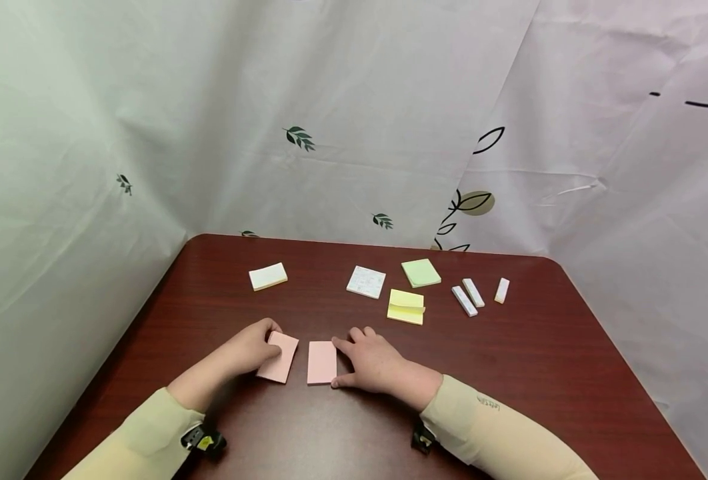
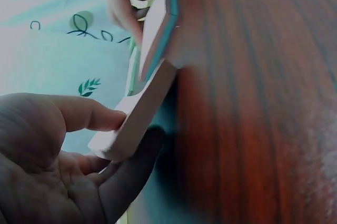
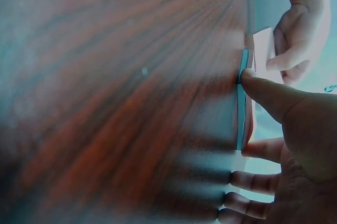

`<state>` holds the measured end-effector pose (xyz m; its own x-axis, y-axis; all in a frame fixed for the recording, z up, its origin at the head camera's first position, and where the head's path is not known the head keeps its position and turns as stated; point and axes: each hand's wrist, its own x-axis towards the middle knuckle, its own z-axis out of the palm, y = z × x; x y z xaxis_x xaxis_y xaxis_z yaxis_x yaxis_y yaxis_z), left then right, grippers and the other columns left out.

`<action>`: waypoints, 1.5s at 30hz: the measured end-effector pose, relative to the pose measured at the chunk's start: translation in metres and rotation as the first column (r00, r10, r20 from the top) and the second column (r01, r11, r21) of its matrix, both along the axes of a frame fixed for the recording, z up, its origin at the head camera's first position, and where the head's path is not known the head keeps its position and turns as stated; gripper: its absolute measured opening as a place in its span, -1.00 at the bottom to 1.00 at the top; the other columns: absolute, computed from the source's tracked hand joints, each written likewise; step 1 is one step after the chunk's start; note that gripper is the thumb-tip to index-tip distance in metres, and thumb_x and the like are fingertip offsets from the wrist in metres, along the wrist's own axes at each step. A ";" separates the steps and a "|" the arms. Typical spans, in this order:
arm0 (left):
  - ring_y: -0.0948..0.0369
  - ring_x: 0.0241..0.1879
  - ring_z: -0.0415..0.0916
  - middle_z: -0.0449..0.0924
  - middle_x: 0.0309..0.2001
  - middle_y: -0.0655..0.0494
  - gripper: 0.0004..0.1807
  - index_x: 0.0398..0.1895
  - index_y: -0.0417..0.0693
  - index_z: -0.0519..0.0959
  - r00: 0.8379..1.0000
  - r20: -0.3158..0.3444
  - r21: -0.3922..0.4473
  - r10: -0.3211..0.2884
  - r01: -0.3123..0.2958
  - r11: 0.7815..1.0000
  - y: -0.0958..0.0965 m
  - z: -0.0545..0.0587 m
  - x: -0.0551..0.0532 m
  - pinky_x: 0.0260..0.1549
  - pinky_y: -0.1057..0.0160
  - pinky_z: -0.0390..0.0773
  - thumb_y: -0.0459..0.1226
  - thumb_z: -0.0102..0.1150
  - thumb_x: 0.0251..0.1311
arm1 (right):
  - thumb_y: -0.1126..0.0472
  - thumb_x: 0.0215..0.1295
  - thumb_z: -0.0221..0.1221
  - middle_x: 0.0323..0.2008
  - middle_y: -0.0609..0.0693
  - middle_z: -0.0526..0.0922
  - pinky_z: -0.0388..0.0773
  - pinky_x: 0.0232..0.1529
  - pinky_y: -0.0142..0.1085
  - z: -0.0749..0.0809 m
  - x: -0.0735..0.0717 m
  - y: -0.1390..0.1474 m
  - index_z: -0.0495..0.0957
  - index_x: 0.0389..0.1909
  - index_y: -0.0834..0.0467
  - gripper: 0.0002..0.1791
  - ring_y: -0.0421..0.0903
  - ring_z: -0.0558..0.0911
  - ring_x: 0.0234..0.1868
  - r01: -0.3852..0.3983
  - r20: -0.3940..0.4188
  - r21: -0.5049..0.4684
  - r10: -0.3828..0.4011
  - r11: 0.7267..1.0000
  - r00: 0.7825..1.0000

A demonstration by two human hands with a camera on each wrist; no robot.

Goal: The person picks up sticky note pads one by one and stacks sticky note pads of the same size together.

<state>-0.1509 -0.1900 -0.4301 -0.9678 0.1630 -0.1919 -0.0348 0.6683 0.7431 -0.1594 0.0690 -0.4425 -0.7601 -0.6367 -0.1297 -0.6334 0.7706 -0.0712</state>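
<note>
My left hand (image 1: 249, 348) holds a pink sticky note pad (image 1: 281, 360), thumb on its top face and fingers beneath. This pad is tilted, with one edge raised, as the left wrist view shows. Just to its right, a second pink sticky note pad (image 1: 322, 363) lies flat on the table. My right hand (image 1: 375, 363) holds this second pad at its right side, the thumb (image 3: 250, 75) at the near corner and the index finger at the far corner. The other right fingers are spread beyond the pad, with fingertips at the tabletop.
Farther back on the dark red table (image 1: 510, 380) lie a white-topped pad (image 1: 268, 276), a patterned white pad (image 1: 366, 282), a green pad (image 1: 421, 273) and a yellow pad (image 1: 406, 307) with a lifted sheet. Several narrow white strips (image 1: 502, 291) sit back right. A patterned curtain (image 1: 354, 133) hangs behind.
</note>
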 end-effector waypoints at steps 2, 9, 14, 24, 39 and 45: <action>0.16 -0.43 0.46 0.51 -0.38 0.01 -0.75 -0.20 -0.27 0.49 1.000 -0.027 -0.049 -0.009 0.008 0.999 0.000 -0.004 -0.002 -0.45 0.21 0.48 -0.46 0.15 -0.01 | -0.40 0.12 0.26 0.02 0.02 0.48 0.45 0.00 -0.20 0.000 0.000 0.000 0.39 0.40 -0.03 -0.12 -0.03 0.42 -0.07 -0.001 -0.001 -0.001 0.001 1.000 1.000; 0.06 -0.29 0.46 0.44 -0.23 -0.08 -0.76 -0.20 -0.20 0.54 0.996 -0.074 -0.297 -0.045 0.021 0.955 0.002 -0.002 -0.002 -0.25 0.05 0.48 -0.35 0.27 0.03 | -0.40 0.12 0.25 0.02 0.03 0.48 0.45 0.01 -0.20 0.000 -0.001 0.001 0.39 0.41 -0.03 -0.11 -0.03 0.42 -0.08 -0.001 0.000 -0.004 0.001 1.000 1.000; 0.07 -0.32 0.46 0.42 -0.22 -0.10 -0.76 -0.19 -0.20 0.54 0.998 -0.059 -0.316 -0.028 0.008 0.949 0.004 -0.003 -0.002 -0.26 0.04 0.49 -0.30 0.31 0.10 | -0.40 0.12 0.25 0.02 0.03 0.48 0.45 0.00 -0.20 0.000 -0.001 0.001 0.39 0.40 -0.03 -0.11 -0.03 0.41 -0.08 -0.004 -0.003 -0.007 0.004 1.000 1.000; 0.07 -0.36 0.52 0.46 -0.20 -0.10 -0.66 -0.16 -0.21 0.58 0.998 -0.056 -0.421 -0.041 0.013 0.907 0.011 0.002 0.001 -0.29 -0.03 0.52 -0.16 0.34 0.12 | -0.40 0.12 0.25 0.02 0.03 0.48 0.45 0.02 -0.20 -0.001 -0.001 0.001 0.39 0.40 -0.03 -0.11 -0.02 0.42 -0.05 -0.004 -0.004 -0.006 0.004 1.000 1.000; -0.05 -0.04 0.55 0.52 -0.05 -0.06 -0.45 0.03 -0.16 0.62 0.980 -0.041 -0.507 -0.196 0.149 0.849 0.008 0.013 0.000 -0.12 -0.09 0.53 0.02 0.38 0.09 | -0.40 0.12 0.25 0.05 0.04 0.48 0.45 0.04 -0.19 0.000 -0.001 0.001 0.39 0.40 -0.03 -0.12 -0.01 0.43 -0.04 0.004 -0.001 -0.002 -0.004 1.000 1.000; 0.00 -0.07 0.50 0.51 -0.03 -0.05 -0.31 0.09 -0.18 0.59 0.949 -0.009 -0.540 -0.315 0.260 0.801 0.007 0.018 0.000 -0.14 -0.06 0.52 0.00 0.51 -0.09 | -0.39 0.12 0.26 0.04 0.04 0.48 0.45 0.03 -0.20 0.000 -0.001 0.001 0.40 0.40 -0.02 -0.12 -0.02 0.42 -0.05 0.003 0.004 -0.003 -0.002 1.000 1.000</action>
<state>-0.1512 -0.1835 -0.4124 -0.9101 0.3370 -0.2410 0.2723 0.9250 0.2652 -0.1602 0.0696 -0.4425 -0.7612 -0.6353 -0.1306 -0.6312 0.7719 -0.0760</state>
